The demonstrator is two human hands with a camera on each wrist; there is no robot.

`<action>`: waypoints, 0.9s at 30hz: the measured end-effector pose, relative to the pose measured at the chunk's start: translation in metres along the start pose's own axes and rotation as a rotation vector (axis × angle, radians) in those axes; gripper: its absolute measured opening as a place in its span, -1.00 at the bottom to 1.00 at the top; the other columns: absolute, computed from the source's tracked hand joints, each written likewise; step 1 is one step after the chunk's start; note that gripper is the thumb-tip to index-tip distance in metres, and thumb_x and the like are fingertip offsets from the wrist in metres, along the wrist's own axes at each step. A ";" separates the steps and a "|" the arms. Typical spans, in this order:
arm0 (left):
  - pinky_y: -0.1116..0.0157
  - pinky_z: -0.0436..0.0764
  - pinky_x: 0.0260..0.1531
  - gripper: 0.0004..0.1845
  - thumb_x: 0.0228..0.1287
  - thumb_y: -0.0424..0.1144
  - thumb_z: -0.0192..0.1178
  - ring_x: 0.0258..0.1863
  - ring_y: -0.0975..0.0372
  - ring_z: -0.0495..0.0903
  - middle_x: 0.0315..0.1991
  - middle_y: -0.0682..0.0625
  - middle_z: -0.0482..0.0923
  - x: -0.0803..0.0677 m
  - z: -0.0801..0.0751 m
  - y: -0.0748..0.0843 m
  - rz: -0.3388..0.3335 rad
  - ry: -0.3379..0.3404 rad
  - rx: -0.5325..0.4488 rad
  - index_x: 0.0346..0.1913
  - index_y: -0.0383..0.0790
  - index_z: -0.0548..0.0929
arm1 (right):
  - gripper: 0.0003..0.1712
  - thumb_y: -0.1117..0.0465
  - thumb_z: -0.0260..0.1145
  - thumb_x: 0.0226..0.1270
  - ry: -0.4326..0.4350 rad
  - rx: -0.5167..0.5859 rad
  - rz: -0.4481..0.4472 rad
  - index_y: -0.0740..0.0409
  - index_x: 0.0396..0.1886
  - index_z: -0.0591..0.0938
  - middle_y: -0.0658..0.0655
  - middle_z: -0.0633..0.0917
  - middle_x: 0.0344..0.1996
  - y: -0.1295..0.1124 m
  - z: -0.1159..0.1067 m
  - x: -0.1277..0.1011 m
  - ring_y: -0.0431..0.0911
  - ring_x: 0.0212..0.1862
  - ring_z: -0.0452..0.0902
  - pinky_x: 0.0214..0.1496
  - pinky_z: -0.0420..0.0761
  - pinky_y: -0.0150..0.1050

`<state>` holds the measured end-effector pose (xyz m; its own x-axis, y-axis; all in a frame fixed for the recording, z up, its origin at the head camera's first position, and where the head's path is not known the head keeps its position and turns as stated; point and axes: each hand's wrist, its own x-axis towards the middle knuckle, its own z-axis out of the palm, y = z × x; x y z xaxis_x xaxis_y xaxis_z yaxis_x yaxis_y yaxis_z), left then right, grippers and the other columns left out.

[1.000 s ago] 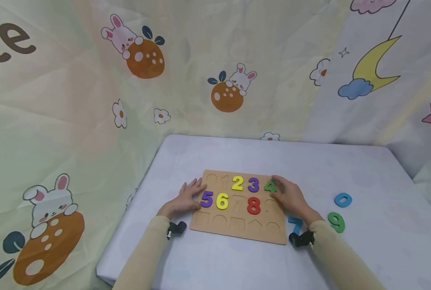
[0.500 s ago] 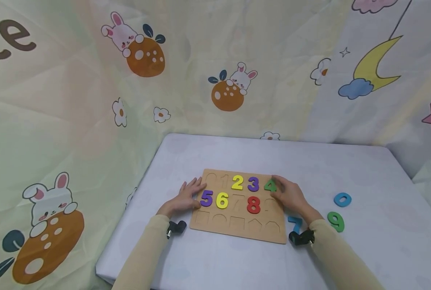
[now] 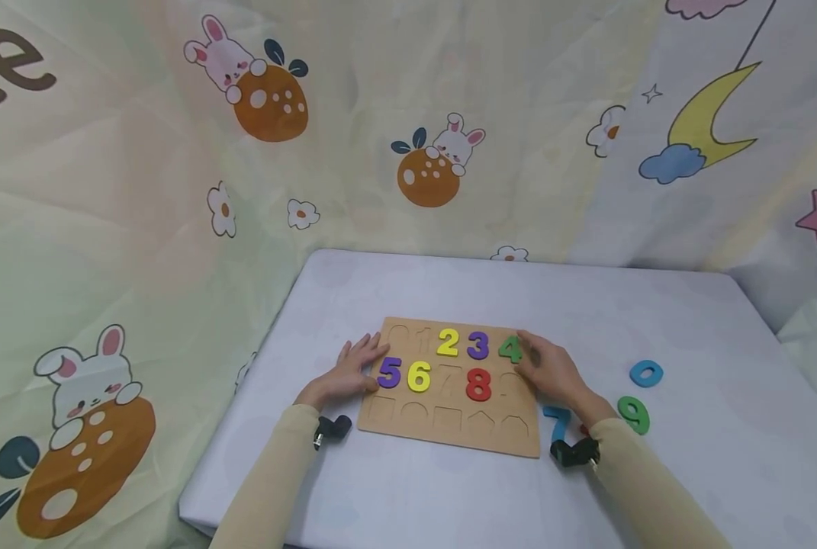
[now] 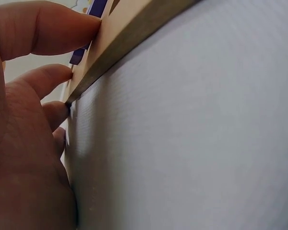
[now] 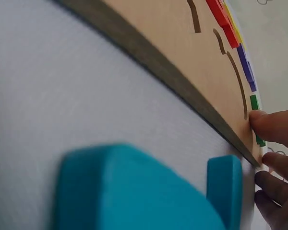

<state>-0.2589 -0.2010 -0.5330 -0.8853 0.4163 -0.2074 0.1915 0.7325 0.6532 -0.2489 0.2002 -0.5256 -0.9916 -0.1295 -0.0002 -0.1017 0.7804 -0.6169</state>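
A wooden number puzzle board (image 3: 408,436) lies on the table. In it or on it are a yellow 2 (image 3: 448,342), purple 3 (image 3: 478,345), green 4 (image 3: 509,349), purple 5 (image 3: 390,373), yellow 6 (image 3: 419,377) and red 8 (image 3: 479,385). My left hand (image 3: 346,374) rests at the board's left edge, fingers spread, thumb beside the 5. At the right edge, my right hand (image 3: 551,370) has its thumb and index finger right next to the 4. From the right wrist, the thumb (image 5: 273,125) overlaps the green piece.
Right of the board lie a blue 7 (image 3: 558,421), a green 9 (image 3: 633,415) and a blue 0 (image 3: 646,374). A small red bit (image 3: 583,431) shows beside the right wrist. White cloth covers the table (image 3: 408,503); a printed curtain (image 3: 353,137) stands behind it.
My right hand has shifted slightly right, so more of the 4 shows. A red bit has come into sight by the right wrist. The left hand stays put.
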 end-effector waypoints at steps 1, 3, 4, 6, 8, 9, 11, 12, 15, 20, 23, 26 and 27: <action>0.02 -0.51 0.46 -0.06 -0.07 -0.26 0.26 0.56 0.16 -0.38 0.58 0.03 -0.21 0.000 0.000 0.000 0.004 0.004 -0.002 0.50 -0.07 0.22 | -0.17 0.22 0.37 0.24 -0.002 -0.010 -0.010 0.24 0.46 0.26 0.37 0.36 0.37 0.000 -0.001 -0.001 0.30 0.41 0.20 0.39 0.29 0.20; 0.03 -0.51 0.46 -0.07 -0.06 -0.26 0.26 0.56 0.16 -0.39 0.58 0.03 -0.21 0.000 -0.001 0.001 0.002 0.005 -0.005 0.50 -0.06 0.22 | -0.15 0.22 0.38 0.22 -0.006 -0.027 -0.026 0.26 0.47 0.24 0.38 0.37 0.37 -0.001 -0.004 -0.004 0.30 0.40 0.21 0.38 0.29 0.21; 0.03 -0.52 0.46 -0.07 -0.06 -0.26 0.27 0.56 0.16 -0.38 0.58 0.03 -0.21 0.000 -0.001 0.001 0.003 0.008 -0.010 0.50 -0.06 0.22 | -0.15 0.22 0.38 0.23 -0.011 -0.034 -0.029 0.27 0.47 0.24 0.38 0.36 0.37 -0.002 -0.005 -0.005 0.30 0.40 0.21 0.38 0.29 0.21; 0.02 -0.51 0.46 -0.08 -0.06 -0.26 0.27 0.56 0.15 -0.38 0.58 0.03 -0.20 0.000 -0.001 0.001 0.005 0.015 -0.013 0.50 -0.07 0.23 | -0.13 0.21 0.38 0.23 -0.020 -0.050 -0.031 0.27 0.48 0.22 0.37 0.35 0.38 -0.002 -0.007 -0.007 0.30 0.40 0.21 0.37 0.30 0.22; 0.03 -0.52 0.46 -0.08 -0.05 -0.26 0.27 0.56 0.16 -0.39 0.58 0.04 -0.20 0.000 0.000 0.001 0.001 0.015 -0.013 0.50 -0.06 0.23 | -0.12 0.19 0.38 0.24 -0.033 -0.060 -0.027 0.25 0.49 0.20 0.36 0.35 0.39 -0.002 -0.009 -0.009 0.30 0.40 0.21 0.37 0.30 0.22; 0.02 -0.53 0.46 -0.08 -0.04 -0.26 0.27 0.56 0.16 -0.39 0.58 0.04 -0.20 0.000 0.000 0.000 -0.001 0.016 -0.012 0.50 -0.05 0.23 | -0.12 0.19 0.37 0.24 -0.040 -0.061 -0.023 0.24 0.49 0.19 0.35 0.34 0.39 -0.001 -0.010 -0.010 0.30 0.40 0.21 0.37 0.30 0.23; 0.02 -0.53 0.46 -0.08 -0.04 -0.26 0.27 0.56 0.16 -0.39 0.58 0.05 -0.20 0.000 0.001 -0.001 -0.004 0.016 -0.011 0.50 -0.05 0.23 | -0.12 0.17 0.36 0.26 -0.049 -0.061 -0.013 0.23 0.50 0.18 0.33 0.36 0.38 0.000 -0.012 -0.013 0.29 0.39 0.22 0.36 0.31 0.23; 0.02 -0.53 0.46 -0.08 -0.04 -0.26 0.28 0.56 0.16 -0.39 0.58 0.05 -0.20 0.000 0.001 -0.001 -0.007 0.017 -0.012 0.50 -0.05 0.23 | -0.12 0.16 0.35 0.26 -0.052 -0.058 -0.009 0.22 0.50 0.18 0.32 0.38 0.38 0.001 -0.013 -0.014 0.29 0.39 0.23 0.35 0.32 0.24; 0.02 -0.53 0.46 -0.08 -0.04 -0.27 0.28 0.56 0.17 -0.38 0.58 0.05 -0.20 -0.001 0.002 -0.002 -0.015 0.023 -0.011 0.50 -0.04 0.23 | -0.14 0.16 0.34 0.27 -0.057 -0.042 0.003 0.20 0.50 0.19 0.31 0.43 0.33 0.003 -0.016 -0.018 0.29 0.36 0.28 0.32 0.35 0.25; 0.02 -0.53 0.46 -0.07 -0.06 -0.27 0.29 0.56 0.16 -0.38 0.58 0.05 -0.19 0.000 0.003 -0.003 -0.023 0.032 -0.023 0.50 -0.03 0.24 | -0.17 0.15 0.34 0.28 -0.059 -0.027 0.018 0.19 0.49 0.21 0.32 0.47 0.29 0.007 -0.019 -0.024 0.29 0.33 0.32 0.29 0.39 0.26; 0.03 -0.53 0.46 -0.07 -0.07 -0.27 0.28 0.56 0.17 -0.38 0.58 0.06 -0.19 0.000 0.002 -0.003 -0.023 0.027 -0.022 0.50 -0.03 0.23 | -0.19 0.14 0.33 0.29 -0.044 -0.035 0.020 0.18 0.48 0.23 0.33 0.49 0.28 0.013 -0.020 -0.030 0.29 0.32 0.33 0.29 0.40 0.25; 0.03 -0.52 0.46 -0.06 -0.08 -0.28 0.28 0.56 0.16 -0.38 0.58 0.05 -0.18 0.001 0.002 -0.001 -0.018 0.022 -0.022 0.50 -0.04 0.23 | -0.22 0.14 0.31 0.31 -0.024 -0.042 0.021 0.17 0.47 0.25 0.32 0.54 0.23 0.018 -0.022 -0.037 0.28 0.29 0.38 0.27 0.43 0.23; 0.02 -0.52 0.46 -0.06 -0.08 -0.28 0.28 0.56 0.16 -0.37 0.58 0.04 -0.17 0.001 0.002 0.000 -0.015 0.021 -0.022 0.50 -0.04 0.23 | -0.23 0.14 0.30 0.32 -0.019 -0.040 0.026 0.17 0.47 0.25 0.31 0.56 0.20 0.019 -0.023 -0.039 0.27 0.28 0.40 0.26 0.44 0.23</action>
<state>-0.2589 -0.2002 -0.5346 -0.8967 0.3941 -0.2016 0.1696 0.7265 0.6659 -0.2136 0.2346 -0.5193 -0.9924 -0.1195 -0.0309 -0.0791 0.8073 -0.5848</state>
